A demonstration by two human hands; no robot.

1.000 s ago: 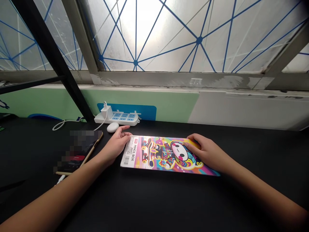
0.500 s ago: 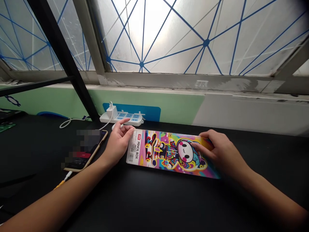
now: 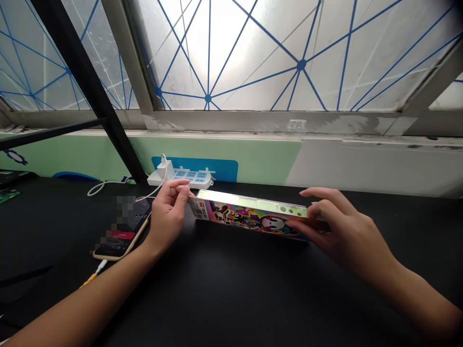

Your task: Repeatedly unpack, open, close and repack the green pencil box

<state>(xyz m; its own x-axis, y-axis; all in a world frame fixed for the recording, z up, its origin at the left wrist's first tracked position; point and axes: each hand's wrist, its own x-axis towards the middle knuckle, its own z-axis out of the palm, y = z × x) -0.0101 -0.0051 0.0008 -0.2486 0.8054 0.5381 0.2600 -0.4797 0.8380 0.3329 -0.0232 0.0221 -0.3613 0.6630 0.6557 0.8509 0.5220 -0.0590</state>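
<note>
A colourful pencil box (image 3: 249,219) with a cartoon figure and a white label at its left end is tilted toward me. Its pale green long side (image 3: 249,200) shows on top. At the left end my left hand (image 3: 169,207) pinches the corner between thumb and fingers. My right hand (image 3: 336,224) grips the right end, thumb on the printed face and some fingers behind, with the index finger lifted off. The box's underside and far face are hidden.
A phone (image 3: 125,241) on a charging cable lies left of my left forearm. Behind it, a white power strip (image 3: 193,179) with a plugged-in adapter (image 3: 165,169) stands by the wall. A black metal frame (image 3: 90,91) slants down at left onto the black table (image 3: 224,294).
The pencil box has turned from its printed face showing broadly to tipped, with its pale green side now in view. My right index finger has lifted away from it.
</note>
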